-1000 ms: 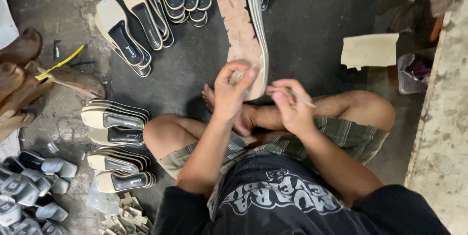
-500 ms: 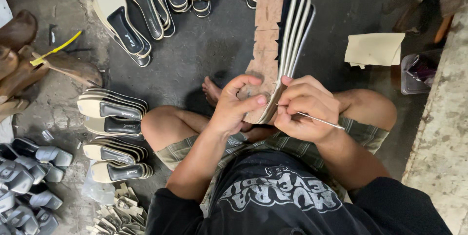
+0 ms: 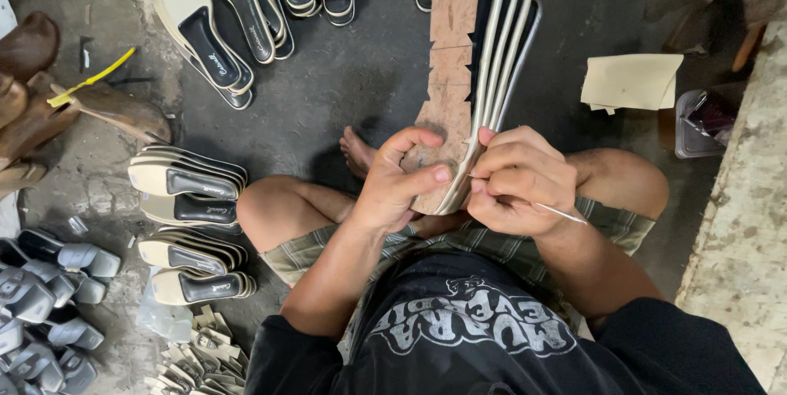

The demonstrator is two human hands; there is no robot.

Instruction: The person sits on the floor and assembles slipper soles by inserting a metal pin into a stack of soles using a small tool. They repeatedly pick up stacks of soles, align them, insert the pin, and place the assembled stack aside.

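Soft, even light falls from above, dim toward the dark floor (image 3: 344,92) with only faint shadows under the legs. The picture is sharp at centre, without glare; edges bend slightly outward.

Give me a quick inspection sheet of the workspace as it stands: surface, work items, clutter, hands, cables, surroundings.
Surface: dark, stained concrete floor.
Work items: fanned stack of insoles with a cork-like backing, upright over the lap; thin stick.
Clutter: rows of finished insoles, grey heels, straps, beige sheet.
Hands: left hand grips the stack's lower end; right hand holds the stick at the stack's edge.
Cables: nothing seen.
Surroundings: rough ledge, small bin.
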